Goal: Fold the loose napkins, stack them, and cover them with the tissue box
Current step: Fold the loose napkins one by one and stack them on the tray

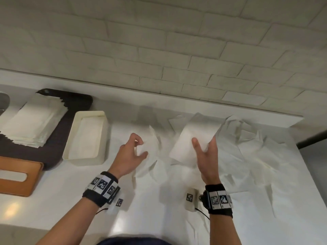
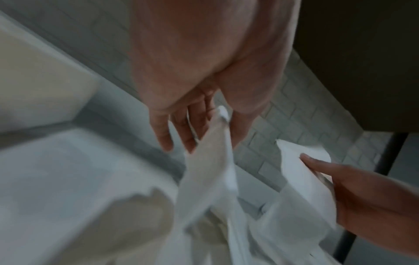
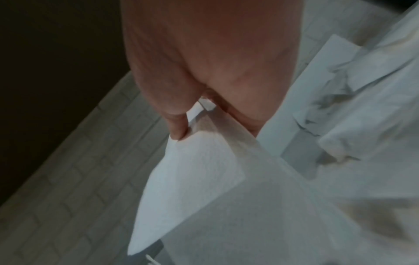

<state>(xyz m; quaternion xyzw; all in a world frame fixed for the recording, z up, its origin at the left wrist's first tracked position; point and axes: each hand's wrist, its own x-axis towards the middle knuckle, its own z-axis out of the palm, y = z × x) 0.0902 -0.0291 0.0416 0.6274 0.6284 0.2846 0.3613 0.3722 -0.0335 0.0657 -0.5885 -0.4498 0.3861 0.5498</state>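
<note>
The folded napkin (image 1: pixel 192 140) hangs above the white counter (image 1: pixel 53 209), pinched at its near edge between my right hand's (image 1: pixel 206 156) thumb and fingers. It is thin, limp paper, almost weightless and easy to tear, so I judge an edge or corner grip best, with a flat palm to crease it. My left hand (image 1: pixel 130 156) pinches a second, crumpled napkin (image 1: pixel 150 147) just beside it, thumb against fingers. More loose napkins (image 1: pixel 256 156) sprawl over the counter to the right; they overlap too much to count. To the left sit one cream tray (image 1: pixel 86 137), one finished stack (image 1: pixel 33 124) on one dark mat (image 1: pixel 58 149), and one brown tissue box (image 1: pixel 19 175).
</note>
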